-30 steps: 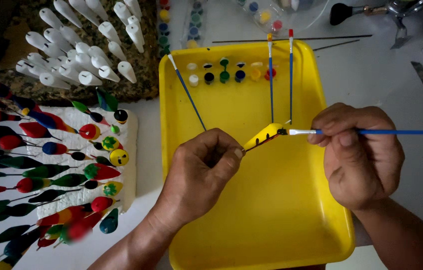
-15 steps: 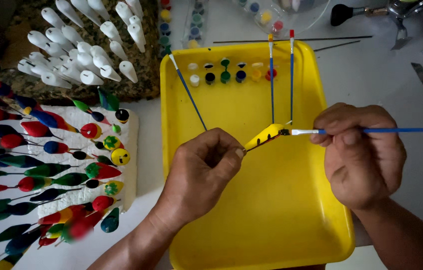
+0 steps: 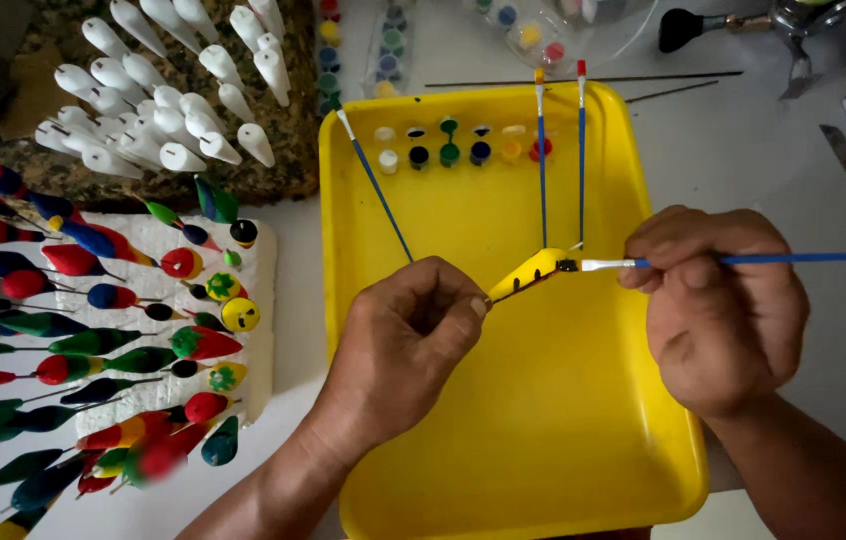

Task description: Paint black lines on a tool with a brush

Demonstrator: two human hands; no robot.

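My left hand (image 3: 408, 340) pinches the thin stem of a small yellow float (image 3: 528, 273) with black marks, holding it over the yellow tray (image 3: 503, 480). In my right hand (image 3: 718, 300) is a blue-handled paintbrush (image 3: 793, 259), held level, its black-tipped bristles touching the float's upper end. Both hands hover above the tray's middle.
A row of small paint pots (image 3: 448, 150) and three more blue brushes (image 3: 543, 160) lie at the tray's far end. Left of the tray, a white foam block (image 3: 253, 330) holds several painted floats (image 3: 123, 350). Unpainted white floats (image 3: 163, 110) stand in a dark block behind it. Tools lie at the top right.
The float and brush tip have stayed together with only a slight shift; the brush keeps dabbing the float's upper end. Both hands hold nearly the same place.
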